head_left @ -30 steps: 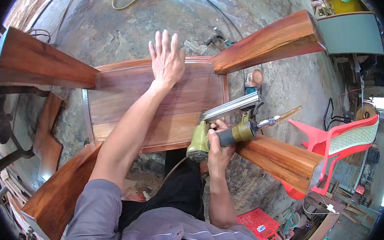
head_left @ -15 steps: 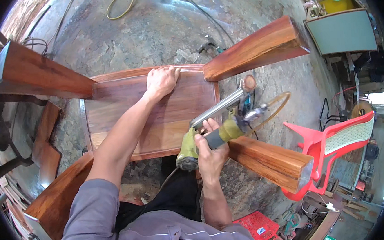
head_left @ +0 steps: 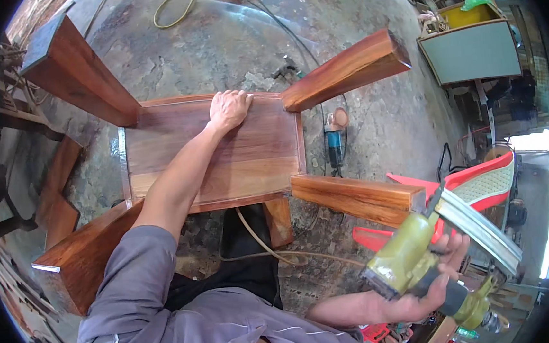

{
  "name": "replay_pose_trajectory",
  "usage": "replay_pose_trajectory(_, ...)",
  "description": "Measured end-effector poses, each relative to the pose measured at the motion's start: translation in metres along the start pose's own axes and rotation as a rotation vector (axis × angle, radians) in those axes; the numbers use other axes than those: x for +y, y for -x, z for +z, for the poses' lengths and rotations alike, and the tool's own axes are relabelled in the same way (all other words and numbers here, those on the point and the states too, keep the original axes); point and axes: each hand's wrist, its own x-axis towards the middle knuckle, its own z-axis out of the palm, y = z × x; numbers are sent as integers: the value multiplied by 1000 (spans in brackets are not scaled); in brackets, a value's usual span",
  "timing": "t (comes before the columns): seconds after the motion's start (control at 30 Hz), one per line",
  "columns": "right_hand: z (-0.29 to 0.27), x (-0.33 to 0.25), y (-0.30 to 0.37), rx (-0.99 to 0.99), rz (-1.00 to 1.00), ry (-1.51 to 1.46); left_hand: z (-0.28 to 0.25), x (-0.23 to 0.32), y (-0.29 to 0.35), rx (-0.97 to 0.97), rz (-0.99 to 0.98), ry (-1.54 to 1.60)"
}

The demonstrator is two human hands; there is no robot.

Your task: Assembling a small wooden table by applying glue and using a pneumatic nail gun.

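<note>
A wooden table lies upside down in front of me, its thick reddish-brown legs pointing up and outward. My left hand grips its far edge, fingers curled over the rail. Off to the lower right, my right hand is wrapped around the handle of a yellow-green nail gun. The gun's long silver magazine points up and right, apart from the table, and covers part of a red chair. A tan air hose runs under the near side of the table.
Beyond the table's right end, a blue angle grinder lies on the concrete floor. A looped yellow hose and a dark cable are farther off. A pale cabinet stands at far right, with wood pieces at left.
My right hand has carried the nail gun away from the table's right end, down and to the right, turning it. The grinder is now uncovered. My left hand keeps its hold on the far edge.
</note>
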Motion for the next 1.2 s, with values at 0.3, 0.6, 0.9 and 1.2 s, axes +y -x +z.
replay_pose_trajectory(0.3,47,-2,58,-317,-89,460,-14,7,80,302,102,265)
replay_pose_trajectory(0.6,152,82,113,-268,388,-51,-34,-1,143,250,-355,1376)
replay_pose_trajectory(0.9,190,176,143,-269,279,360,-102,3,181,114,-446,1766)
replay_pose_trajectory(1.2,145,176,160,-478,412,413,-116,25,197,-343,-771,2105)
